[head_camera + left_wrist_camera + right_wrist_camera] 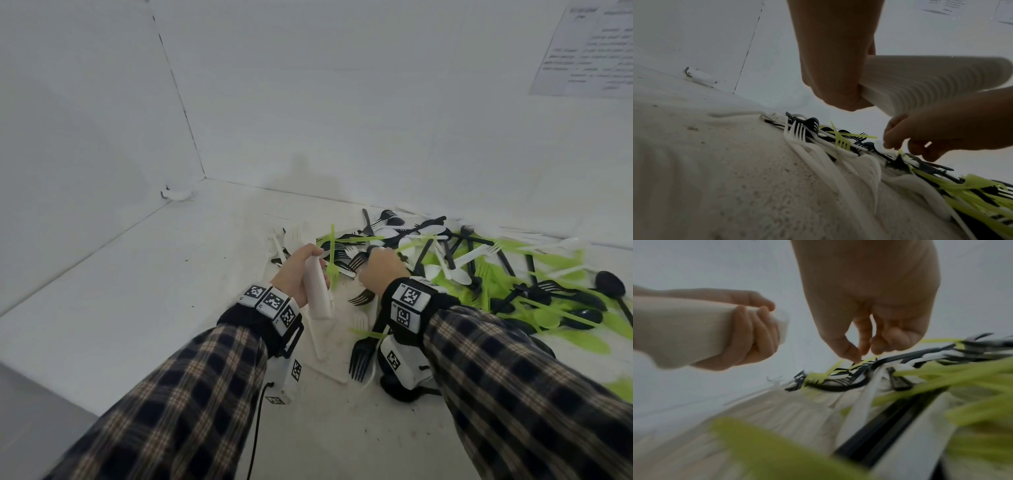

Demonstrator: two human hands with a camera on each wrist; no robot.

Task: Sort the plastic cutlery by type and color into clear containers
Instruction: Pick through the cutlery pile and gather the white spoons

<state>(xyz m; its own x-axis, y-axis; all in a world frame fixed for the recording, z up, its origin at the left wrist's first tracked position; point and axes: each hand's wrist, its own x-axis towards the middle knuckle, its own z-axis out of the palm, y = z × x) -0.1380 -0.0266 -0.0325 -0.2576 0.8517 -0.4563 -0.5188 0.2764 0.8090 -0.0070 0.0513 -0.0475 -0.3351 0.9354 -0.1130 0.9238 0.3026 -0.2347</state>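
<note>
We hold a stack of white cutlery (317,289) clamped in our left hand (297,274), fingers wrapped round its handles, raised just above the table (137,274) beside the near edge of the mixed pile (479,270) of white, black and green pieces. Our right hand (382,270) is down on that pile with thumb and fingertips (854,353) drawn together at a tangle of green and black forks; whether they already pinch a piece or only touch it we cannot tell. To do this step well, we judge we should take one piece by its handle, lift it straight up so crossed tines do not drag neighbours along, and check its type matches the stack before nesting it, keeping the left grip firm so the stack does not fan. No clear container shows in any view, so where the stack will go is unknown. The working ends of the stack are hidden by our fingers, so its type is uncertain, and the right wrist view is badly blurred.
</note>
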